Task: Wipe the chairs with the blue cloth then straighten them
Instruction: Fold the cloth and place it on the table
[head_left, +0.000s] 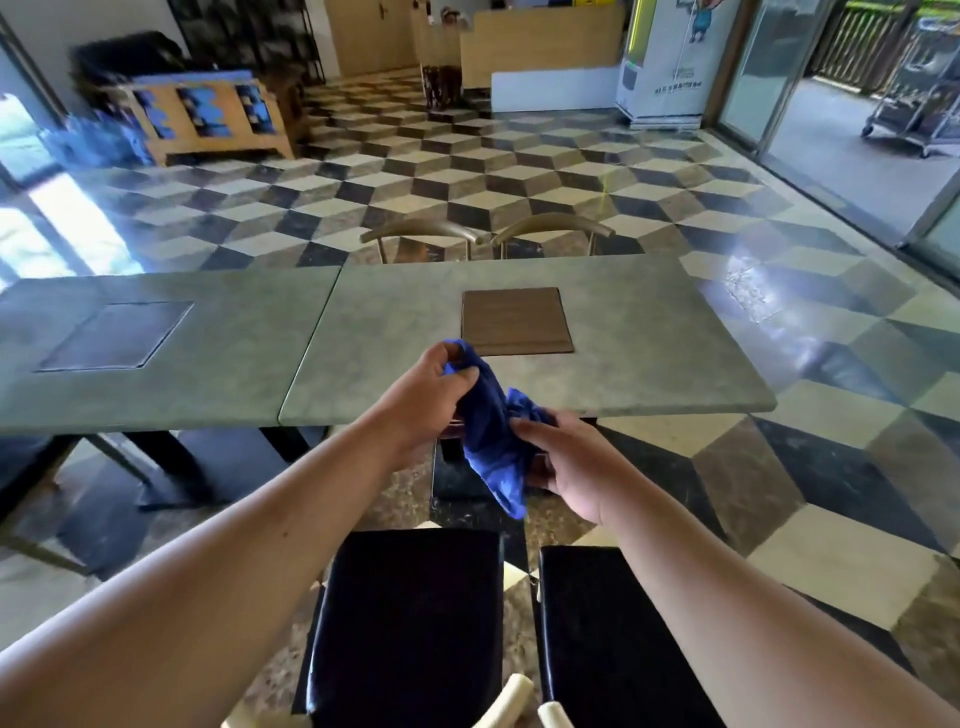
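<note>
The blue cloth (491, 436) hangs crumpled between both my hands, above the near edge of the table. My left hand (428, 395) grips its upper end. My right hand (563, 465) holds its lower right part. Directly below me stand two chairs with black seats, the left chair (410, 623) and the right chair (592, 639), side by side and pulled back from the table. Their pale backrest ends show at the bottom edge. Across the table, two curved chair backs, one on the left (421, 234) and one on the right (553, 226), rise above the far edge.
A grey-green table (649, 358) with a brown inset panel (514, 319) stands ahead, joined to a second table (218, 353) on the left. The floor is cube-patterned tile. A wooden bench, a counter and glass doors lie farther back.
</note>
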